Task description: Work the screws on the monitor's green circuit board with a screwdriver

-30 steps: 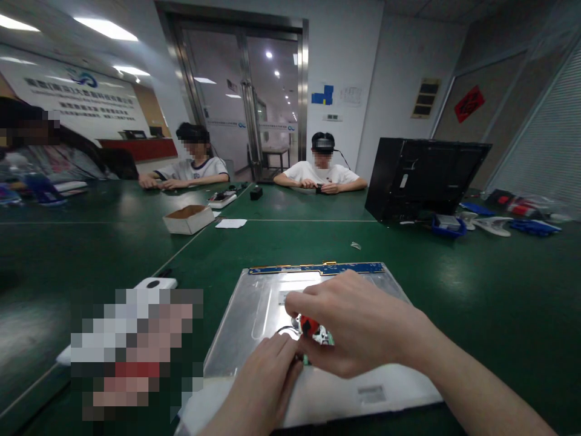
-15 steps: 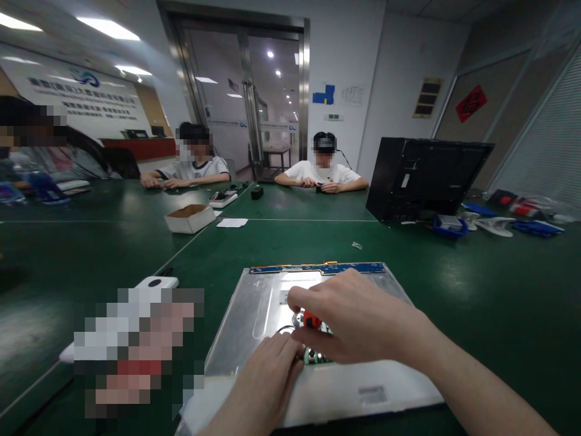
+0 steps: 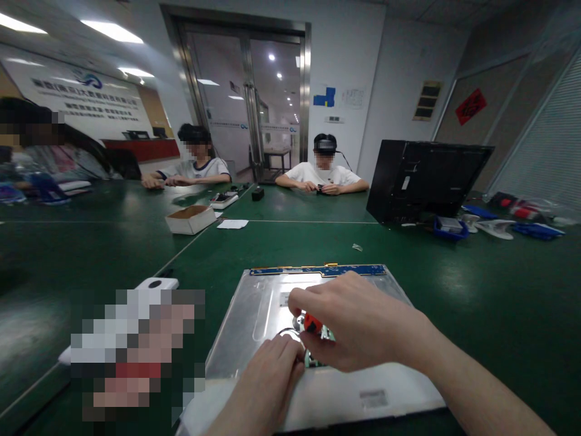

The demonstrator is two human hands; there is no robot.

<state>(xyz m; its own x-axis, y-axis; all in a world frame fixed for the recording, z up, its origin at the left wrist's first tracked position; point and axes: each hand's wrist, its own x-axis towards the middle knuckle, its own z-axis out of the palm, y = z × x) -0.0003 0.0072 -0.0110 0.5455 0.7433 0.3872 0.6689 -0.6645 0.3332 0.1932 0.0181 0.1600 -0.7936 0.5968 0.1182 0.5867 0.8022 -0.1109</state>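
Observation:
A flat metal display panel (image 3: 231,327) lies in front of me, with a blue circuit strip (image 3: 358,270) along its far edge. My right hand (image 3: 349,321) is closed around the red-and-black handle of a screwdriver (image 3: 312,323), held over the panel's middle. Its shaft and tip are hidden. Below it, part of a green circuit board (image 3: 313,361) shows. My left hand (image 3: 275,363) rests beside the board, its fingers bent and pressed together close to the screwdriver; what they grip, if anything, is hidden.
On the green table (image 3: 476,327), a white device (image 3: 157,283) lies left of the panel, partly blurred out. Farther back are an open carton (image 3: 190,220), a black monitor (image 3: 426,181) and a blue tray (image 3: 450,227). Several people sit around the table, including a person (image 3: 324,172) opposite.
My right hand's thumb has shifted slightly and the screwdriver handle looks turned a little. My left hand stays at nearly the same place on the panel.

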